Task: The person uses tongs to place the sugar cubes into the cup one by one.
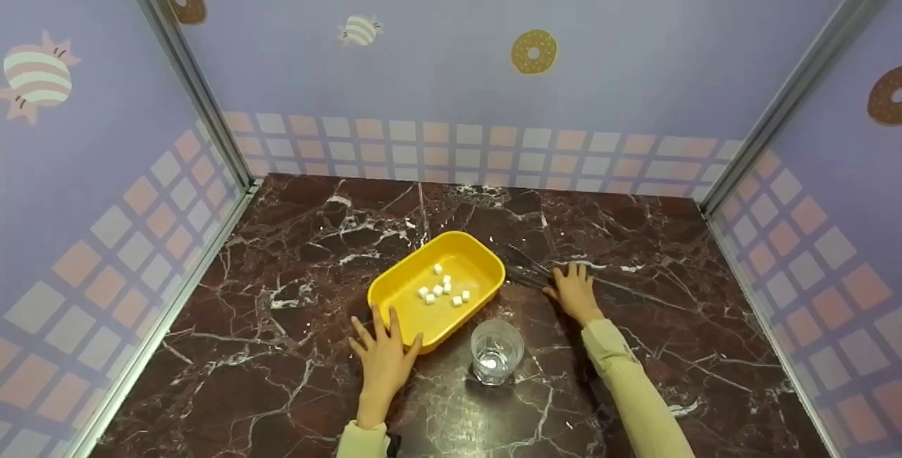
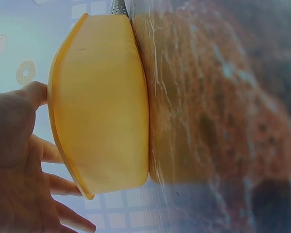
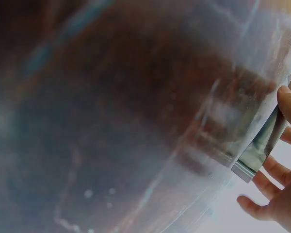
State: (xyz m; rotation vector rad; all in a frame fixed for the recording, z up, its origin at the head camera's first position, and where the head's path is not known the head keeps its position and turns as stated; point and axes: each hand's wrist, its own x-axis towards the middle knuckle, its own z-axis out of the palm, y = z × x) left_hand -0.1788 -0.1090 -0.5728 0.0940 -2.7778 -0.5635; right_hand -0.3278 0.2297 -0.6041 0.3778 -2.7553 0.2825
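Note:
A yellow tray (image 1: 486, 250) stands slanted on the dark marbled table, several small white cubes (image 1: 438, 290) lying in it. My left hand (image 1: 384, 359) spreads its fingers over the tray's near left corner; in the left wrist view, thumb and fingertips are at the rim. To the tray's right lie metal tongs (image 1: 525, 271), with their textured tip (image 2: 119, 7) just past the tray. My right hand (image 1: 579, 296) is at the tongs' other end, fingers spread and nearly straight. In the right wrist view, the thumb overlaps the edge of the metal tongs (image 3: 257, 150), other fingers behind them.
A clear glass (image 1: 497, 352) holding some clear liquid stands just in front of the tray, between the two forearms. Patterned lilac walls (image 1: 437, 77) close in the table (image 1: 282, 345) at the back and both sides.

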